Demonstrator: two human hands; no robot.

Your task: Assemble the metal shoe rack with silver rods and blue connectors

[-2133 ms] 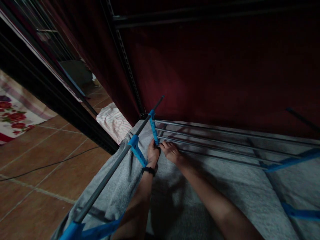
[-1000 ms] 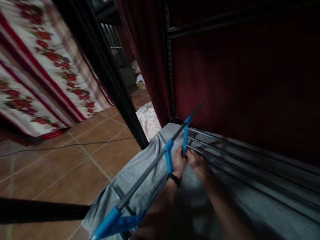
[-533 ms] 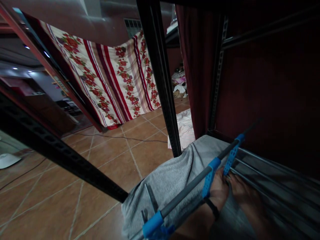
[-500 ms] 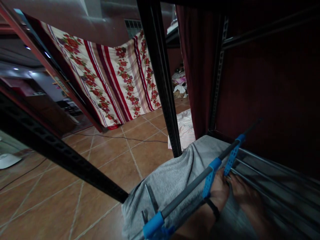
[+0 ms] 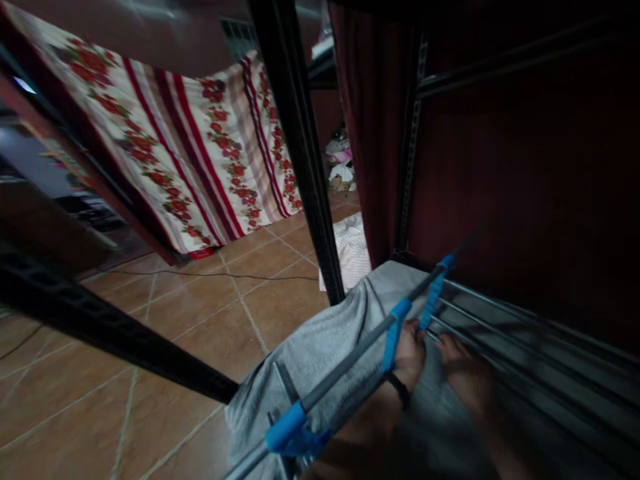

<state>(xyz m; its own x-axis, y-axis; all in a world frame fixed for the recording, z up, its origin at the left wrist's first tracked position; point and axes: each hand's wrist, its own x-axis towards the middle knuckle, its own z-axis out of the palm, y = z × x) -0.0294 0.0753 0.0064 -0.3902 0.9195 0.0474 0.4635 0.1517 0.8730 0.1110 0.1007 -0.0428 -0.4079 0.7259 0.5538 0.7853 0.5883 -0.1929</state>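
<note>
While the left hand (image 5: pixel 410 353) pinches the farther blue plastic bracket (image 5: pixel 433 300) low down, the right hand (image 5: pixel 464 370) sits just right of it by slim grey metal rods (image 5: pixel 492 303), its grip unclear. Uneven pushing could twist the bracket, unseating a rod.

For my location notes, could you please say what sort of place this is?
Probably a room in a home: a floral cloth hangs above a tiled floor, and a grey blanket lies beside a black post.
</note>
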